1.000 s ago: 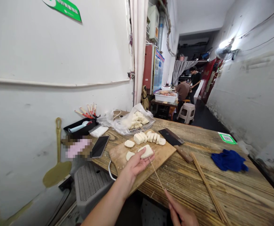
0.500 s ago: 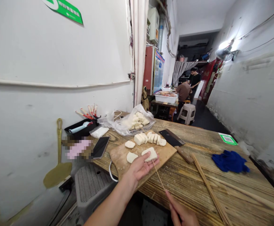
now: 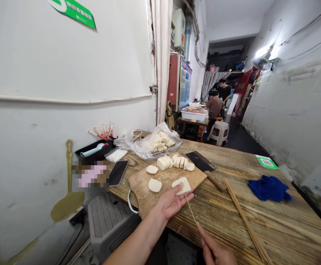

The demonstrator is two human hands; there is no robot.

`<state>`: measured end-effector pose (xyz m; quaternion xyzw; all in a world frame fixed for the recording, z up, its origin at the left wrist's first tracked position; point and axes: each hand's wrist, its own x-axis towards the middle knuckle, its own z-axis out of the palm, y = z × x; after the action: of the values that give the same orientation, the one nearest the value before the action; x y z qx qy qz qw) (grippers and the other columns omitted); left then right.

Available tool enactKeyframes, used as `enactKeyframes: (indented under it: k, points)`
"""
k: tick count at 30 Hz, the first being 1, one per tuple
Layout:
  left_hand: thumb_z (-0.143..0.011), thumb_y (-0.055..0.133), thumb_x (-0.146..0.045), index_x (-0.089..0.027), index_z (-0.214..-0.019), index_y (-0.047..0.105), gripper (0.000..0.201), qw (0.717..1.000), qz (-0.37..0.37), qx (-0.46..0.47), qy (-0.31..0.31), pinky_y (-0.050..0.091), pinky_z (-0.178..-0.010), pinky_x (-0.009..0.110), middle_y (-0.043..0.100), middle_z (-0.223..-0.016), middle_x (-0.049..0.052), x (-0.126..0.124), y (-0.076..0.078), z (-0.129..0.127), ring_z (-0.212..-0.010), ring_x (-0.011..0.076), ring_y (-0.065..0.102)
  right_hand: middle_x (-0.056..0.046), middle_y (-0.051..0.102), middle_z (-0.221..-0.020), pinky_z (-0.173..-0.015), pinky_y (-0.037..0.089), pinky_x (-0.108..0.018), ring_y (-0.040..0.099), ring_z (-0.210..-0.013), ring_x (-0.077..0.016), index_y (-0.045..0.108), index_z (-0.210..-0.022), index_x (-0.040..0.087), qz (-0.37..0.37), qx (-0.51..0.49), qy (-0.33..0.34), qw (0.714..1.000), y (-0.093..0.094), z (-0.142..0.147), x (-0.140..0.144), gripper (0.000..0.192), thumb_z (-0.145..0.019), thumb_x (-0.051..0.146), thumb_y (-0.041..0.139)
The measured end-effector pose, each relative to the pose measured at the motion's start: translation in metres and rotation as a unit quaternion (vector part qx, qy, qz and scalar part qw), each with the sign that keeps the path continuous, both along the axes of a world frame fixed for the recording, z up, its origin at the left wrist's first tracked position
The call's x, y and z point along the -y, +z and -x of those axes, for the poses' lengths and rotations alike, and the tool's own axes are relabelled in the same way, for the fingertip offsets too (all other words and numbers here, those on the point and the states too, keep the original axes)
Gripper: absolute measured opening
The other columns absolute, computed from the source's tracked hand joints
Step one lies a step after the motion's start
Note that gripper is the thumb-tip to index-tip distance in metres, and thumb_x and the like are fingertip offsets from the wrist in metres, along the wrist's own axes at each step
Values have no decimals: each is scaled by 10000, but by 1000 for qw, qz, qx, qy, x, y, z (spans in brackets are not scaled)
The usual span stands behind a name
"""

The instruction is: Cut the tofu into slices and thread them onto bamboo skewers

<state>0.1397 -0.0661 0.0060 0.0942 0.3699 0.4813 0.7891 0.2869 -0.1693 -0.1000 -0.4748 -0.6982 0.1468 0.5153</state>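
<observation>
A flat white slice, of bread or bun by its look, lies across the fingers of my left hand, thumb on top of it. My right hand pinches a thin wooden skewer, whose far tip meets the slice's near edge; how deep it sits I cannot tell. Beneath and beyond the left hand is a wooden cutting board. On it rest two loose slices, one of them a near slice, and a row of cut slices along the back.
A cleaver lies at the board's right corner, beside a bundle of skewers. Farther right is a blue cloth. Behind the board sits a plastic bag of white pieces; a phone lies left. Two people are in the background.
Both hands have shifted slightly right and toward me, carrying the slice and skewer along. The near loose slice on the board is now fully uncovered.
</observation>
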Motion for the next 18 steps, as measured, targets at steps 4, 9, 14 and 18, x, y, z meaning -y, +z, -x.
enactKeyframes:
  k: [4, 9, 14, 18]
  points:
    - [-789, 542, -72, -53, -1038, 502, 253, 1000, -1, 4, 5, 534, -791, 358, 638, -972, 172, 3, -1, -1, -923, 271, 626, -51, 670, -1018, -870, 445, -219, 641, -913, -155, 633, -1107, 205, -3, 7, 0, 1000, 6, -1, -1, 386, -914, 375, 345]
    - [-802, 566, -271, -52, -1034, 518, 322, 998, 10, 51, 31, 522, -802, 420, 633, -979, 178, 2, -2, 0, -923, 282, 620, -48, 671, -1015, -841, 465, -193, 640, -912, -152, 616, -1134, 201, -6, 16, 5, 1000, 7, 0, -2, 375, -913, 340, 347]
    - [-824, 534, -237, -59, -1000, 538, 250, 996, -12, 53, 74, 528, -787, 382, 642, -949, 163, -1, -3, -1, -864, 227, 634, -45, 690, -967, -813, 471, -168, 652, -878, -148, 610, -1153, 202, -18, 31, 4, 999, -3, 1, 0, 358, -899, 296, 375]
    - [-828, 526, -209, -56, -987, 543, 220, 996, -24, 47, 74, 529, -783, 375, 641, -958, 165, 1, -3, -2, -860, 218, 633, -42, 690, -968, -805, 486, -202, 652, -883, -170, 592, -1178, 210, -23, 59, 10, 998, -7, -5, 0, 371, -884, 266, 372]
